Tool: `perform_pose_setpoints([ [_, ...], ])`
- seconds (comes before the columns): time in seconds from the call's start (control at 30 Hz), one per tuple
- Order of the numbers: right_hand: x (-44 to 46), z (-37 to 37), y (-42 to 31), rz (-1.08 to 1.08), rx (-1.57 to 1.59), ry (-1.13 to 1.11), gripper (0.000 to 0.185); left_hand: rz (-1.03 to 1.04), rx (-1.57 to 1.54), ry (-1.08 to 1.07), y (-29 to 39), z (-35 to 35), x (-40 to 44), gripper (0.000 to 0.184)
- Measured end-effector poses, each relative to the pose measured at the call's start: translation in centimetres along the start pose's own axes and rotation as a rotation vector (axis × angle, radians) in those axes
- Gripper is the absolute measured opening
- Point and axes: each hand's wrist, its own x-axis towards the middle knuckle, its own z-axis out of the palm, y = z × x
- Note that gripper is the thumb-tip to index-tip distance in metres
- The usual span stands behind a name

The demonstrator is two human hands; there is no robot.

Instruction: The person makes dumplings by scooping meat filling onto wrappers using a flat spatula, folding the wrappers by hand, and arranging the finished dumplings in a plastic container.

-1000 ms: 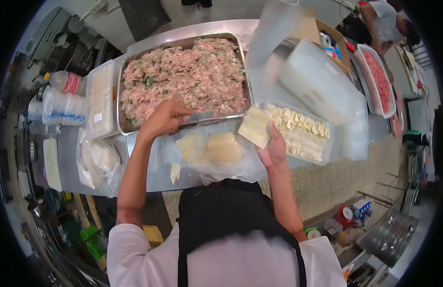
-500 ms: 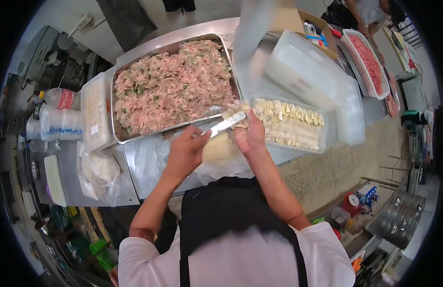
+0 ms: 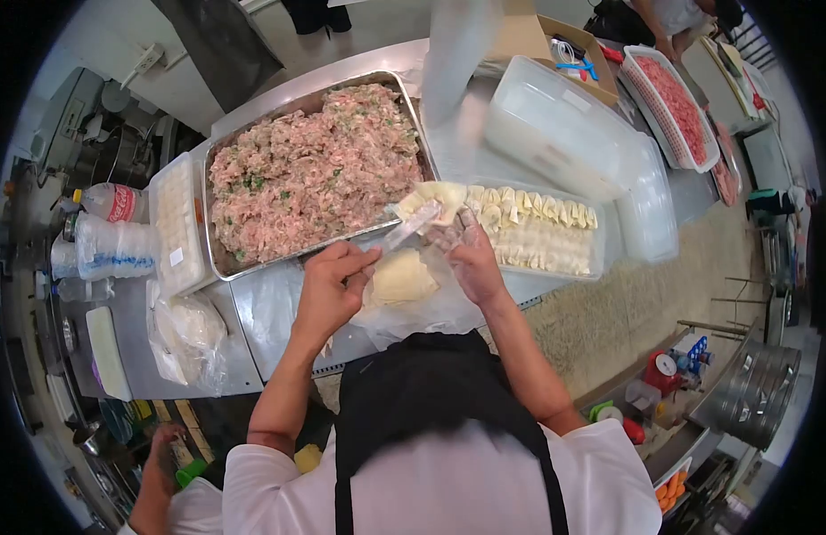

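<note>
My left hand (image 3: pixel 334 283) is closed around the handle of a flat metal spatula (image 3: pixel 402 234). Its tip lies over a pale dumpling wrapper (image 3: pixel 442 194), with some meat filling at the blade's end. Palm up, my right hand (image 3: pixel 471 259) supports the wrapper at its fingertips; the fingers are slightly smeared by motion. Below the spatula sits a stack of pale wrappers (image 3: pixel 402 278) on plastic. A large metal tray of minced meat (image 3: pixel 315 169) with green bits stands beyond my left hand. Right of my right hand, a clear container (image 3: pixel 600 245) holds rows of folded dumplings (image 3: pixel 538 232).
Clear empty containers (image 3: pixel 555 125) stand behind the dumplings. A lidded box (image 3: pixel 175 223), a bottle (image 3: pixel 116 204) and bagged wrappers (image 3: pixel 188 330) are at left. A white basket of meat (image 3: pixel 671 102) stands far right. Another person's arm (image 3: pixel 154 477) shows at lower left.
The wrapper has risen slightly and appears more spread out above my right fingers. My left hand and spatula have shifted a little left and down. Another person's arm has appeared at lower left.
</note>
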Motion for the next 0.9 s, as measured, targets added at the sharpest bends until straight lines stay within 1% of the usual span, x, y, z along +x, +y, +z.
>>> perform_pose_setpoints([
  [0.07,-0.3,-0.7,0.6,-0.143,-0.285,0.099,0.056,-0.048,-0.037,-0.004,1.0,-0.8,0.0,0.027],
  [0.1,-0.6,-0.5,0.3,-0.163,-0.655,0.081,0.053,-0.047,-0.038,-0.008,1.1,-0.7,-0.1,0.027],
  [0.13,-0.7,-0.4,0.1,-0.178,-1.025,0.057,0.050,-0.034,-0.010,-0.099,1.1,-0.6,-0.2,0.028],
  [0.17,-0.5,-0.7,0.4,-0.178,-1.026,0.057,0.050,-0.022,0.020,-0.189,1.1,-0.6,-0.4,0.029],
  [0.23,0.1,-1.1,1.0,-0.562,-1.219,-0.085,0.028,-0.012,0.079,-0.206,1.3,-1.3,-0.8,0.030],
  [0.27,0.0,-1.7,0.7,-0.562,-1.228,-0.074,0.028,0.001,0.133,-0.224,1.5,-1.8,-0.8,0.031],
  [0.3,-0.2,-1.4,-0.2,-0.459,-1.273,-0.038,0.022,-0.027,0.043,-0.176,1.4,-2.7,-1.0,0.035],
  [0.33,-0.4,-1.4,-0.8,-0.353,-1.315,-0.001,0.019,-0.034,0.016,-0.084,1.4,-3.6,-1.1,0.035],
  [0.37,0.0,-3.8,-0.8,-0.414,-1.335,0.045,0.026,-0.041,-0.011,0.009,1.5,-4.4,-1.2,0.035],
  [0.4,-0.3,-4.1,-2.2,-0.368,-1.209,0.160,0.028,-0.041,-0.021,0.004,1.5,-5.3,-1.3,0.035],
  [0.43,-0.6,-4.5,-3.8,-0.322,-1.081,0.270,0.031,-0.066,-0.020,0.053,1.5,-6.0,-1.4,0.035],
  [0.47,-0.6,-6.4,-5.0,-0.351,-1.020,0.334,0.032,-0.091,-0.020,0.103,1.4,-6.3,-1.5,0.035],
  [0.5,-0.6,-8.2,-6.4,-0.380,-0.959,0.400,0.033,-0.092,-0.032,0.101,1.0,-6.3,-1.6,0.035],
  [0.57,-0.7,-9.8,-9.6,-0.298,-1.036,0.527,0.036,-0.091,-0.016,0.102,0.3,-6.0,-1.9,0.034],
  [0.6,-0.6,-10.5,-10.5,-0.300,-1.043,0.532,0.036,-0.089,-0.024,0.099,0.0,-5.7,-2.0,0.034],
  [0.67,-0.3,-11.9,-11.7,-0.280,-1.309,0.518,0.048,-0.169,-0.061,0.083,-0.6,-5.1,-2.4,0.036],
  [0.7,-0.2,-12.6,-12.2,-0.089,-1.405,0.514,0.042,-0.170,-0.064,0.081,-0.5,-4.9,-2.3,0.036],
  [0.73,0.1,-13.2,-11.9,-0.088,-1.407,0.516,0.042,-0.187,-0.051,0.062,-0.2,-4.8,-2.1,0.036],
  [0.8,0.6,-13.4,-11.1,-0.348,-1.705,0.330,0.029,-0.203,-0.039,0.043,0.1,-4.6,-1.9,0.036],
  [0.87,1.1,-12.6,-10.5,-0.373,-1.696,0.329,0.028,-0.190,-0.010,0.033,0.2,-4.5,-1.8,0.037],
  [0.9,1.4,-12.0,-10.2,-0.398,-1.684,0.326,0.032,-0.189,-0.010,0.033,0.2,-4.6,-1.8,0.037],
])
